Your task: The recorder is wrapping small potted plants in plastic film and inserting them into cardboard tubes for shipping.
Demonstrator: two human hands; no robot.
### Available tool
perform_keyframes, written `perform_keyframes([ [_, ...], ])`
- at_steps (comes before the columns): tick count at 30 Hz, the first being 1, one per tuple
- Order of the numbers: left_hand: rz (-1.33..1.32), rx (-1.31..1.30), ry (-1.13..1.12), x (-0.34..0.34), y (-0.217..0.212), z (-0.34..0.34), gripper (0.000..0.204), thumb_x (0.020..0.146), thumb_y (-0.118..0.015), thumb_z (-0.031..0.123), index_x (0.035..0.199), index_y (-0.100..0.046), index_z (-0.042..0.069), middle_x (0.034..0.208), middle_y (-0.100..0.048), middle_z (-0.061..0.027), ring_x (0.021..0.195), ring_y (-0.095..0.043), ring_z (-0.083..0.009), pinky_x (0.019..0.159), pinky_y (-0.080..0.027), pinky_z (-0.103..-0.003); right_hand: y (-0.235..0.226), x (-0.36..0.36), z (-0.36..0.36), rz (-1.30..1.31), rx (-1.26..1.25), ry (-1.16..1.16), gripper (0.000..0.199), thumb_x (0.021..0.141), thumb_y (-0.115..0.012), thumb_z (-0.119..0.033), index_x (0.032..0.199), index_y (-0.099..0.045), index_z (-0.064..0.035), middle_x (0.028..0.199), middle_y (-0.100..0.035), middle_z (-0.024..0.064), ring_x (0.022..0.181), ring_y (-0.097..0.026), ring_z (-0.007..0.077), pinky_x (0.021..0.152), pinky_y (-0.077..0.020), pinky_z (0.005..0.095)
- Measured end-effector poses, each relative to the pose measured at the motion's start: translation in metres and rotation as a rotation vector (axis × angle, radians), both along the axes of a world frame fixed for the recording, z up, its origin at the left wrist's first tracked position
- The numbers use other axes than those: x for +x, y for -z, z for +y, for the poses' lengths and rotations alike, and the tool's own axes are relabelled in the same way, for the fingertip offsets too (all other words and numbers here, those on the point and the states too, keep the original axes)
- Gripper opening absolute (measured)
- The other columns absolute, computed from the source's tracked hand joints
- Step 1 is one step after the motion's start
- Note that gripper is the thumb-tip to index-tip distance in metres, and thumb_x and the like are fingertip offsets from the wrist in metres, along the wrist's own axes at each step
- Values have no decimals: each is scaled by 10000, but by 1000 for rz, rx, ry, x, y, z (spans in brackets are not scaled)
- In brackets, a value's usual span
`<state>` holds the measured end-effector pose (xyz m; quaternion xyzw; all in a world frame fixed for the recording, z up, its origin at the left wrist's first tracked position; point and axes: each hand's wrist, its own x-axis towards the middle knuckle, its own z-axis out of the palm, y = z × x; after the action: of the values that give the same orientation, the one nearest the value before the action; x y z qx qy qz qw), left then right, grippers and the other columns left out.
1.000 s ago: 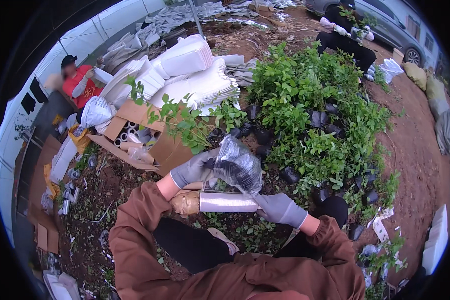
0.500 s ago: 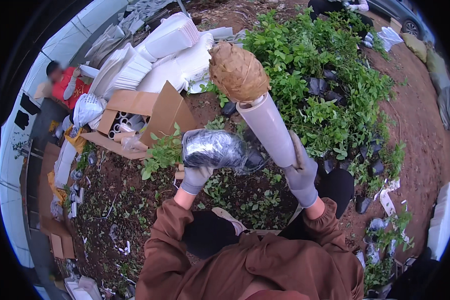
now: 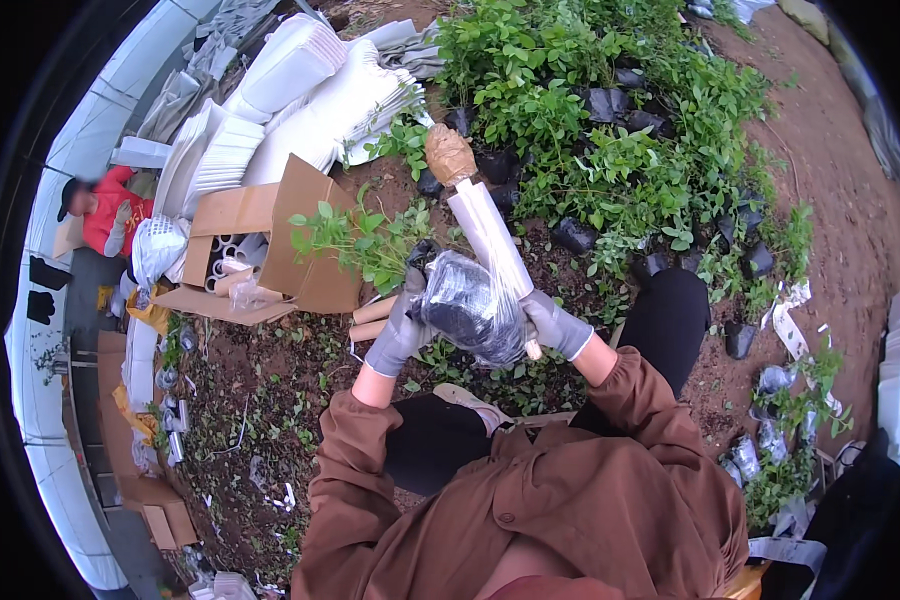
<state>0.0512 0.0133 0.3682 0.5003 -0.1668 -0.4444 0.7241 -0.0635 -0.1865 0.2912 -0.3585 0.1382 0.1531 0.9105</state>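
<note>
My left hand [image 3: 400,328], in a grey glove, is closed around the side of a black-bagged plant root ball [image 3: 462,308] wrapped in clear film. Leafy green stems [image 3: 365,243] stick out from the bundle toward the upper left. On the other side, my right hand [image 3: 558,324], also gloved, grips the lower end of a roll of clear stretch film [image 3: 487,228]. A brown, tape-covered knob [image 3: 450,153] tops the roll's far end, and a pale stub shows below my right hand. The roll lies against the bundle's right side.
An open cardboard box [image 3: 315,245] of film rolls stands left, with cardboard tubes [image 3: 372,320] beside it. White foam sheets [image 3: 310,125] are piled behind. Many bagged seedlings [image 3: 590,130] fill the far right. A person in red [image 3: 118,215] is at far left.
The film roll has dropped lower and farther from the camera, against the bundle. The bundle has turned and moved right, its stems now pointing up-left. My view has shifted slightly.
</note>
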Motion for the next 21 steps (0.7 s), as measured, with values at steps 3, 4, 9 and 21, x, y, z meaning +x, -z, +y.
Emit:
perform_keyframes([
  [3,-982,532,78,5,24,-5,597,983,-336,537,1209,-512,13,1090,-595,-118,963,-584,-227,844,-470,-319,34,-5,2,33,91,97,223,951,-433,-234,757,-495,-143,564,-420,-50,409,-371,56,372,-287,220],
  [4,-1052,557,-1,1,33,-4,455,901,-428,320,1218,-502,4,1110,-560,-181,981,-537,-330,874,-439,-378,40,-7,0,2,129,129,222,956,-429,-244,778,-513,-140,565,-418,-55,408,-368,56,373,-284,217],
  [9,-1006,450,-15,-30,62,11,401,796,-498,73,1187,-553,9,1146,-578,-209,1047,-543,-380,927,-423,-415,42,-23,-28,33,-148,-63,293,985,-408,-323,1062,-568,-90,618,-504,-55,421,-406,31,368,-291,190],
  [21,147,204,3,-39,31,37,240,856,-573,90,1084,-639,55,1050,-667,-83,905,-662,-219,752,-528,-327,1,-70,-11,-147,121,-215,178,937,-421,-237,834,-516,-128,572,-337,-75,402,-289,20,349,-231,182],
])
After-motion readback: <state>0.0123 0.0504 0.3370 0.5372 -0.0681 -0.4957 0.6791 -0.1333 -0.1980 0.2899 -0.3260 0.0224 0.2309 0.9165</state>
